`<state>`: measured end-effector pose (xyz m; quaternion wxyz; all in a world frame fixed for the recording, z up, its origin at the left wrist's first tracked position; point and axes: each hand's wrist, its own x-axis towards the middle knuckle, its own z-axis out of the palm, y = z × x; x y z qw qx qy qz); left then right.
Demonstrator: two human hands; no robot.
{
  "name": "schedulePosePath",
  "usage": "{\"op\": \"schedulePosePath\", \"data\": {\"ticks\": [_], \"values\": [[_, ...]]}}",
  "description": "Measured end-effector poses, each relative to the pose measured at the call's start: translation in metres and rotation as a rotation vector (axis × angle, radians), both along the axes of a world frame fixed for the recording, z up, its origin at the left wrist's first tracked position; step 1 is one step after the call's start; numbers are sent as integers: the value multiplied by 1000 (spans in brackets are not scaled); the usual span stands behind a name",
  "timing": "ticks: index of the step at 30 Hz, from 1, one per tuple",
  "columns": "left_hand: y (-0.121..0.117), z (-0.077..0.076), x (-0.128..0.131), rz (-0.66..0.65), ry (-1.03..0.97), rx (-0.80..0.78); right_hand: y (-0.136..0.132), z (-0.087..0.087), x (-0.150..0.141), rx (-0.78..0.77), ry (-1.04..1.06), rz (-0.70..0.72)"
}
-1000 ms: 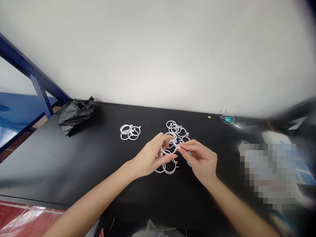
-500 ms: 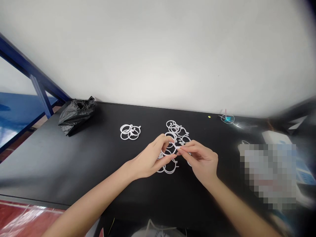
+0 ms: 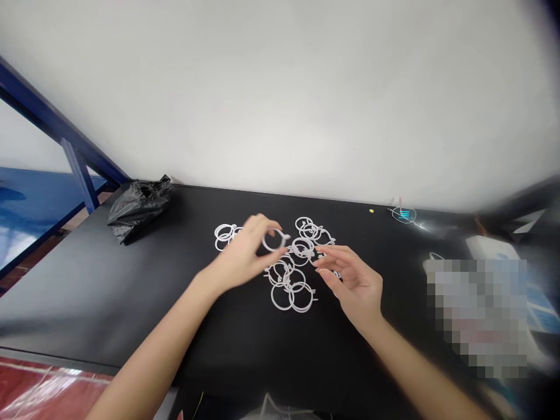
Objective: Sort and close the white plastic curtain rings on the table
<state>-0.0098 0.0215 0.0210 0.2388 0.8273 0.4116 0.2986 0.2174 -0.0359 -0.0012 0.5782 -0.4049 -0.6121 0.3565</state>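
Between thumb and fingers, my left hand (image 3: 248, 252) holds a white plastic ring (image 3: 264, 244) with a small clip on its right side, raised over the black table. My right hand (image 3: 353, 281) is apart from it, fingers curved and spread, with nothing seen in it. Below and between the hands lies a loose pile of similar white rings (image 3: 301, 295), several of them overlapping. A smaller group of white rings (image 3: 221, 232) lies to the left, partly hidden behind my left hand.
A crumpled black plastic bag (image 3: 139, 205) sits at the table's back left. Wire-framed glasses (image 3: 403, 214) and a small yellow bit (image 3: 371, 210) lie near the wall. At right are a blurred-out item (image 3: 476, 318) and a white box (image 3: 492, 247). The black table (image 3: 105, 291) meets the wall behind.
My left hand has moved left and up with the ring, away from the pile. My right hand has let go of the ring's clip, and its fingers have spread.
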Motion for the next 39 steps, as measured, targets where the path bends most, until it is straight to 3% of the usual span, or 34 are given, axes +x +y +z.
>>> {"op": "schedulePosePath", "data": {"ticks": [3, 8, 12, 22, 26, 30, 32, 35, 39], "values": [[21, -2, -32, 120, 153, -12, -1, 1, -1, 5, 1, -9], [36, -18, -67, 141, 281, -173, -2, -1, -2, 8, -29, -11], [36, -23, -72, 149, 324, -239, -2, -4, -2, 18, -45, -22], [32, -18, -70, 145, 305, -280, -2, -3, -1, 24, -62, -45], [29, -12, -64, 150, 286, -269, -2, -3, -2, 28, -61, -40], [18, -3, -40, 137, 152, -99, -2, -2, -2, 31, -65, -38], [10, 0, -23, 14, 37, -78, -2, -2, -2, 30, -73, -43], [-1, -3, -2, -225, 38, -211, -2, -2, -2, 25, -84, -58], [-7, -14, 11, -250, 77, -244, -2, 0, -3, 23, -74, -64]]}}
